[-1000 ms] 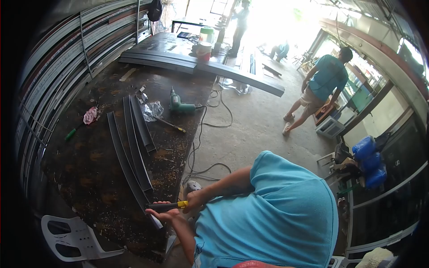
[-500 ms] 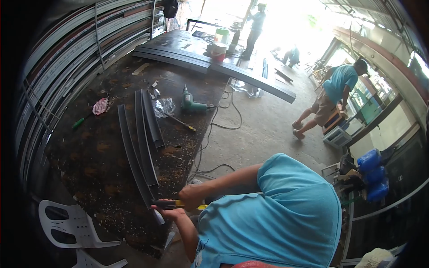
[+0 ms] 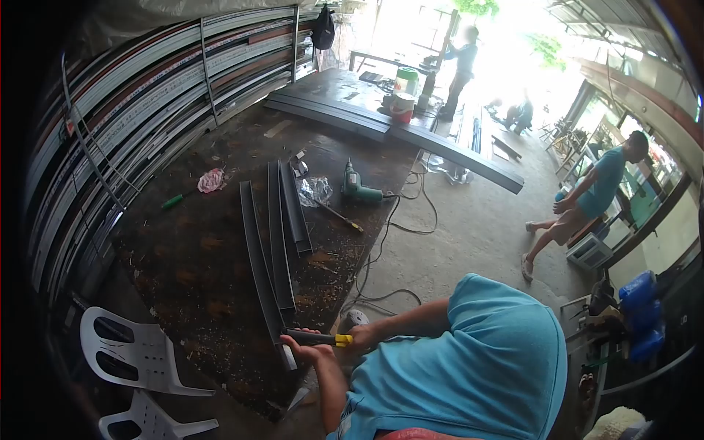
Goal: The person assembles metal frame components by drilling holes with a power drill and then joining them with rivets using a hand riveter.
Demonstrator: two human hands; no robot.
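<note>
My left hand (image 3: 314, 350) is palm up at the near end of a long dark metal channel (image 3: 258, 257), its fingers curled at the channel's edge. A black-and-yellow tool (image 3: 323, 339) lies across just above that palm, its front end at the channel. My right hand (image 3: 360, 339) is closed round the yellow end of this tool. Two more channels (image 3: 279, 242) lie beside the first on the dark table (image 3: 198, 257). Beyond them are a green drill (image 3: 359, 188), a clear plastic bag (image 3: 314, 191) and a yellow-tipped screwdriver (image 3: 339, 215).
A green screwdriver (image 3: 173, 201) and a pink cloth (image 3: 211, 180) lie at the left. Long grey bars (image 3: 455, 158) overhang the table's far edge. A cable (image 3: 381, 253) runs over the floor. White chairs (image 3: 139, 352) stand near left. A co-worker (image 3: 598, 183) stands at the right.
The view has swung left, so the table appears farther right. My right hand and the yellow part of the tool sit slightly farther from my left hand. The co-worker at the right is more upright.
</note>
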